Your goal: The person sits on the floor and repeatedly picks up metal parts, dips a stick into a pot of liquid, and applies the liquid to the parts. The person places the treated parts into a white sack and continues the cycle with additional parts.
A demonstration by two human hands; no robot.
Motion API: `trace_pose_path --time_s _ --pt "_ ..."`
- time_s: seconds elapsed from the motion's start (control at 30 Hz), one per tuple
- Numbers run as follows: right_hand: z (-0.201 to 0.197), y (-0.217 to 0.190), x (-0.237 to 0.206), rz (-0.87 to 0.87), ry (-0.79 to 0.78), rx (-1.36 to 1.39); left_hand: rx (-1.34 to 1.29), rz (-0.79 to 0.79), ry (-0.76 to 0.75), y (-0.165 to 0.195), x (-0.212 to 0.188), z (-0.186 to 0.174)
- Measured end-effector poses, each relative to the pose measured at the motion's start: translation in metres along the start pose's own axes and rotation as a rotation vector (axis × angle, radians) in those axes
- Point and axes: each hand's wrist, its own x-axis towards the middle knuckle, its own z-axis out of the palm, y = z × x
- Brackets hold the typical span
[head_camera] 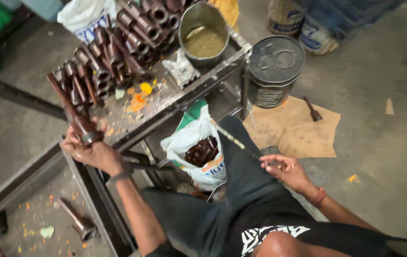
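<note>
- Far left, low in the scene: a loose metal part (77, 220) lying on the grey floor among orange flecks, well apart from both hands.
- Left hand (91, 150) clenched around a rusty brown metal rod (72, 112), gripped near its thick lower end, shaft slanting up and to the far left over the edge of the work table (184, 97).
- Just beyond the left hand, on the table: a packed stack of brown metal tubes (117, 45), open ends facing up and right, with yellow and orange smears beside them.
- Far edge of the table, right of the tubes: a steel pot (203, 33) holding murky olive liquid.
- Below the table, between the knees: a white plastic sack (194, 143), mouth open, dark brown metal pieces inside.
- Right of the sack: a thin brush (232, 138), handle angled up and to the left across the dark trouser leg, pinched at its lower end in the right hand (284, 169), fingers curled lightly around it.
- Far right of the table: a round dark tin can (274, 71), lid on, standing at the corner of a sheet of brown cardboard (294, 128) spread on the floor.
- On that cardboard, past the can: a small dark tool (313, 110) lying flat.
</note>
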Motion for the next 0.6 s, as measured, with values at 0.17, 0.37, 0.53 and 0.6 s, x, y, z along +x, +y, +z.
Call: trace_pose_path --time_s 0.17,0.37,0.53,0.6 --pt "0.010 -0.061 0.023 -0.663 0.243 -0.292 -0.532 -0.386 -0.271 0.044 -0.027 -0.031" --pt "-0.012 -0.155 0.058 -0.944 0.445 -0.967 -0.461 -0.467 -0.244 0.048 -0.014 -0.049" --pt "0.000 -0.202 0.121 -0.988 0.372 -1.408 -0.009 -0.301 -0.331 0.027 0.020 -0.074" --pt "0.016 -0.211 0.153 -0.809 0.336 -1.531 0.118 -0.224 -0.404 0.015 0.028 -0.087"
